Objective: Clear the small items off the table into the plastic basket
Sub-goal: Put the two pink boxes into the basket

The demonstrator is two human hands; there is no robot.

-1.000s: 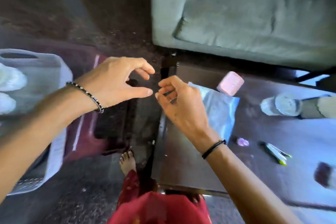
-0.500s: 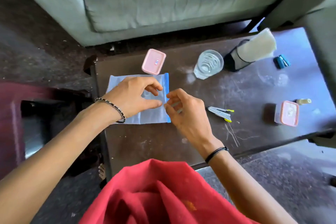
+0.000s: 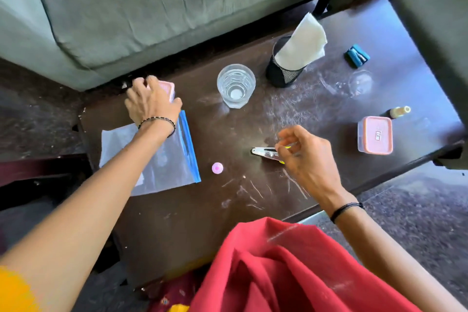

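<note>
Two pickups at once here. The left hand [image 3: 152, 102] is draped over the pink-lidded box [image 3: 167, 88] at the far left corner of the table [image 3: 192, 223], fingers curled round its far side and thumb on the near edge; it looks closed on the box, though whether the box is off the surface I cannot tell. The right hand [image 3: 307, 157] is pinching down on the clip [image 3: 264, 153] lying mid-table, fingertips narrowed at its yellow end, the metal nose poking out to the left.

Plenty remains to clear: a pink cap [image 3: 217, 168] just beside the zip bag [image 3: 162, 157], a second pink-lidded box [image 3: 375, 135] at the right edge, a little bottle [image 3: 399, 112] behind it, a blue item [image 3: 357, 55] at the far right. The glass [image 3: 236, 85] and mesh holder [image 3: 285, 68] stand between.

So this is the grasping step, early on. The basket is not in view, so my read is the next move calls for lifting both catches and swinging round to find it, probably off to the left.
</note>
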